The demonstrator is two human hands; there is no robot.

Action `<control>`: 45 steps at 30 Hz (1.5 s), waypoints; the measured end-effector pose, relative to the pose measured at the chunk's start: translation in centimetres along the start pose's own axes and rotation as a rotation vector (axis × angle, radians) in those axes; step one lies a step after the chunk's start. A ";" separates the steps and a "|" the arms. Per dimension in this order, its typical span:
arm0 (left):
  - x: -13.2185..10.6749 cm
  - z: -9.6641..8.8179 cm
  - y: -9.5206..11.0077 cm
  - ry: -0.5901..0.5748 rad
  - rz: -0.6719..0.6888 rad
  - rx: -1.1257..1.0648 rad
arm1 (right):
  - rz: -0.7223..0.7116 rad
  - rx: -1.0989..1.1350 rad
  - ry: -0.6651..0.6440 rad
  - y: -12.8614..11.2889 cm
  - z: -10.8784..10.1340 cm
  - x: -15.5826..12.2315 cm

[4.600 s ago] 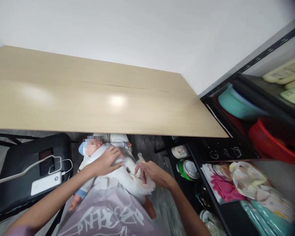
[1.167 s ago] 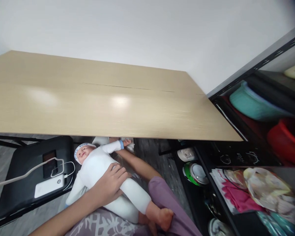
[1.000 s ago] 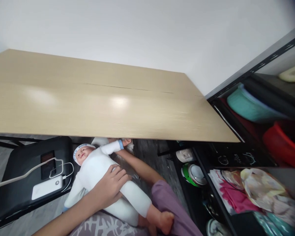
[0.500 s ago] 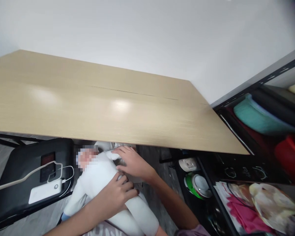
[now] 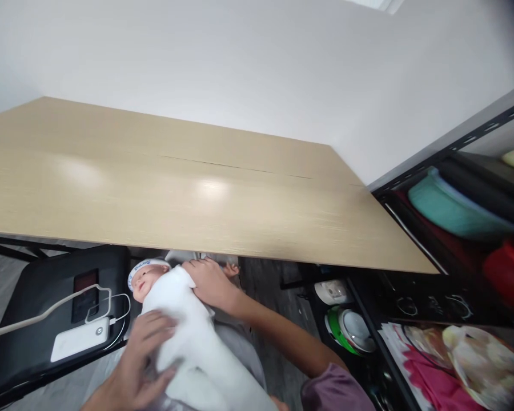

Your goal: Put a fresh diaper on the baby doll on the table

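A baby doll (image 5: 182, 319) in a white outfit and a white headband with blue lettering lies slantwise across my lap, head to the left. My right hand (image 5: 212, 284) grips it at the upper body near the shoulder, the fingers over the white cloth. One small doll hand shows beyond my right wrist. At the doll's near side is my left hand (image 5: 145, 357), slightly blurred, its thumb and fingers apart around the edge of the body. The doll's lower legs run out at the bottom of the view.
A wooden table (image 5: 257, 200) spans the view ahead. To the left, a black padded seat (image 5: 29, 285) carries a white power bank (image 5: 79, 343) with cables. At the right stand a black stove (image 5: 437, 302), a green-and-white container (image 5: 351, 331) and a shelf with a teal bowl (image 5: 466, 211).
My left hand has left the doll's hip and moved left to its near side. The right hand has shifted slightly left toward the shoulder. The doll's body has turned a little.
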State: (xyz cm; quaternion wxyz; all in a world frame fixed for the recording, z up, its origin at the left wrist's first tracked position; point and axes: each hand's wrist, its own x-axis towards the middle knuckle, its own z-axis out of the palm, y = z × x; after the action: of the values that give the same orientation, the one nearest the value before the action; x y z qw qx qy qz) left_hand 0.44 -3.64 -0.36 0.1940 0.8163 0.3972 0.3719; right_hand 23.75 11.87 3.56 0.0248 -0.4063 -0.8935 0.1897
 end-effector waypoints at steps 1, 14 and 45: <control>-2.2 -0.5 -1.0 0.117 -0.095 0.034 | -0.015 -0.010 0.030 -0.5 -0.8 -0.8; -0.5 -0.9 -5.4 0.013 -0.437 0.006 | 0.055 -0.176 0.608 -1.6 -7.3 -11.9; 30.6 -6.4 -12.6 -0.254 -0.219 0.556 | 0.403 -0.173 0.647 20.3 -6.2 -7.6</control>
State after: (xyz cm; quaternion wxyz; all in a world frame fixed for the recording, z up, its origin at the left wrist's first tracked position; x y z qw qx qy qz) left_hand 1.72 28.47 9.93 0.0506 0.8304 0.5415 0.1214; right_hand 44.66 20.43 2.86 0.2330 -0.6130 -0.7546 -0.0230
